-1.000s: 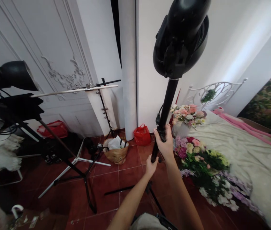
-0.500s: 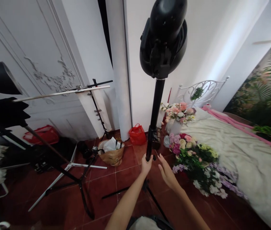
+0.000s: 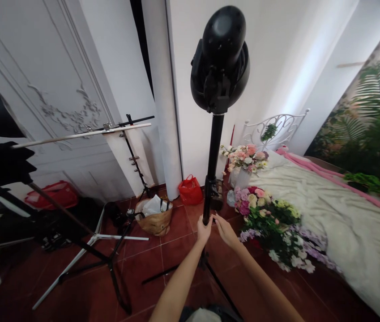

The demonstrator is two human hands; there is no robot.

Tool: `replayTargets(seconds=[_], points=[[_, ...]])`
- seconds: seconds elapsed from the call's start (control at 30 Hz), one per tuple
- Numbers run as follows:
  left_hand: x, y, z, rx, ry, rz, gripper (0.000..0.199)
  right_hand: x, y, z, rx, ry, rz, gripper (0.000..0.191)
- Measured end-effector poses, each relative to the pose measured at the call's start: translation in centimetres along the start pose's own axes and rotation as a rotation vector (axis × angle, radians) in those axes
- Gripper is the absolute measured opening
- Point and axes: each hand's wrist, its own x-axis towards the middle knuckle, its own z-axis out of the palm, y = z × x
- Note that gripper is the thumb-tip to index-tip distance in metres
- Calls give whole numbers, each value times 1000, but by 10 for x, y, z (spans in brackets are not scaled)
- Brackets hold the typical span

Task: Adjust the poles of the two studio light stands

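Note:
A black light stand [image 3: 215,147] rises in front of me, with a black studio lamp [image 3: 221,62] mounted on its top. My left hand [image 3: 204,230] is wrapped round the pole below a black clamp collar [image 3: 211,188]. On the pole's right side, my right hand [image 3: 225,230] has its fingertips pinched on a small dark knob [image 3: 214,220], which they partly cover. The stand's dark legs [image 3: 221,286] spread over the red tiled floor beneath my forearms.
Other stands with white and black legs [image 3: 92,239] stand at left. A woven bag [image 3: 154,222] and a red bag [image 3: 190,191] sit on the floor ahead. Flower bunches [image 3: 270,223] lie beside a cloth-covered bed [image 3: 354,228] at right.
My right hand has moved left to the pole, and its fingers have closed on the knob. The lamp appears lower in view, and the scene has shifted slightly left.

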Motion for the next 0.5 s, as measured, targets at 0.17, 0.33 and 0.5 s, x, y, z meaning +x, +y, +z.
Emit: replayTargets(seconds=[0.17,0.33,0.5], points=[[-2,5,0,12,53,-33,35,2,1,10,376,251,197,38],[-1,0,1,9,54,-23,34,8,-1,27,422,442,235,34],[1,-5,1,29,1,2,34,20,-5,30,189,477,343,33]])
